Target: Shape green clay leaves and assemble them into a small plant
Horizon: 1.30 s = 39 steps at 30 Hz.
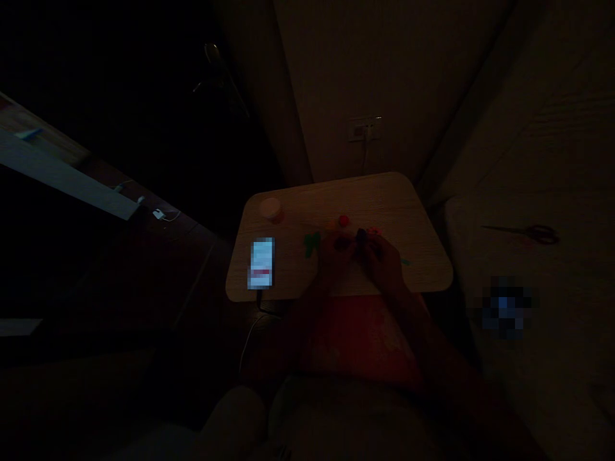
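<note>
In the dim light my left hand (331,251) and my right hand (385,258) meet over the small wooden table (298,282). Between them is a small dark lump (361,235), its kind too dark to make out. The fingers of my right hand close on it, and those of my left are curled beside it. A green, several-lobed piece (312,244) lies left of my left hand. Just beyond the hands sits a small red ball (343,220), with pinkish-red bits (374,231) near my right fingers.
A lidded tub (270,207) stands at the table's back left, and a lit phone (261,263) lies in front of it, with a cable below. Scissors (542,234) rest on the pale surface to the right. A wall socket (364,129) holds a plug.
</note>
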Each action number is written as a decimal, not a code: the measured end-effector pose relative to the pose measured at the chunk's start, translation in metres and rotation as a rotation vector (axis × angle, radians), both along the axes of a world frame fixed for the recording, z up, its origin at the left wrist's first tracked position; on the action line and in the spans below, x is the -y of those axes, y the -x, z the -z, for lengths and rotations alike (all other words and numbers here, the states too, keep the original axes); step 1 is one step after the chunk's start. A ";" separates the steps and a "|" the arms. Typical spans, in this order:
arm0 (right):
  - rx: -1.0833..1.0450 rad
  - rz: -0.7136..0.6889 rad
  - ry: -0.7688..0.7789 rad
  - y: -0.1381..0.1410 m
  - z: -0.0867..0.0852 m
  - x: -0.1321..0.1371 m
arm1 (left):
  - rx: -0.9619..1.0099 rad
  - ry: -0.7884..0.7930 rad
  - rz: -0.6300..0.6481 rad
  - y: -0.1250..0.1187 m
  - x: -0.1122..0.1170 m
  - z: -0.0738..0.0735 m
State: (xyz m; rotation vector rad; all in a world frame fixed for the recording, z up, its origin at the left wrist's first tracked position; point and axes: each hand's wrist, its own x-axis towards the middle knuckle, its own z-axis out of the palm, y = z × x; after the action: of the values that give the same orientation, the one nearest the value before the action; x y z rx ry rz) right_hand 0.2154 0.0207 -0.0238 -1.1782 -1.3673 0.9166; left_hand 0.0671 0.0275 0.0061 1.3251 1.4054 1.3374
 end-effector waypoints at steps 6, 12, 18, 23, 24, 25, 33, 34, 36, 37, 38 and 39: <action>-0.050 -0.046 0.014 0.001 -0.006 0.002 | -0.076 -0.029 -0.037 -0.005 0.005 -0.002; -0.092 -0.058 0.028 -0.001 -0.006 0.001 | -0.141 -0.121 -0.107 -0.008 0.007 0.003; -0.107 -0.019 -0.007 -0.004 -0.007 -0.001 | -0.131 -0.094 -0.092 -0.005 0.007 0.006; -0.095 -0.047 0.041 -0.008 -0.014 -0.001 | -0.113 -0.127 -0.007 -0.005 0.009 0.007; -0.102 -0.054 0.052 -0.009 -0.015 -0.002 | -0.128 -0.150 -0.012 -0.005 0.009 0.007; -0.121 -0.061 0.065 -0.009 -0.016 -0.002 | -0.141 -0.171 -0.017 -0.005 0.010 0.006; -0.279 -0.222 0.173 -0.015 -0.021 -0.004 | -0.093 -0.181 0.001 -0.004 0.016 -0.003; -0.293 -0.255 0.194 -0.016 -0.022 -0.003 | -0.064 -0.168 0.005 -0.003 0.016 -0.003; -0.307 -0.297 0.214 -0.018 -0.023 -0.003 | -0.002 -0.146 0.018 -0.002 0.016 -0.002; -0.302 -0.301 0.212 -0.019 -0.023 -0.003 | 0.024 -0.139 0.030 -0.001 0.016 -0.002; -0.295 -0.295 0.206 -0.019 -0.023 -0.003 | 0.045 -0.135 0.041 -0.001 0.016 -0.001; -0.291 -0.279 0.199 -0.019 -0.023 -0.003 | 0.063 -0.134 0.052 -0.001 0.016 0.001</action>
State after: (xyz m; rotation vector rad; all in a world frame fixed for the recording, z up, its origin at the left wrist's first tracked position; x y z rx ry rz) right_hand 0.2339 0.0234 -0.0011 -0.9647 -1.2402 1.3931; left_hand 0.0680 0.0112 0.0055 1.3848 1.2489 1.4472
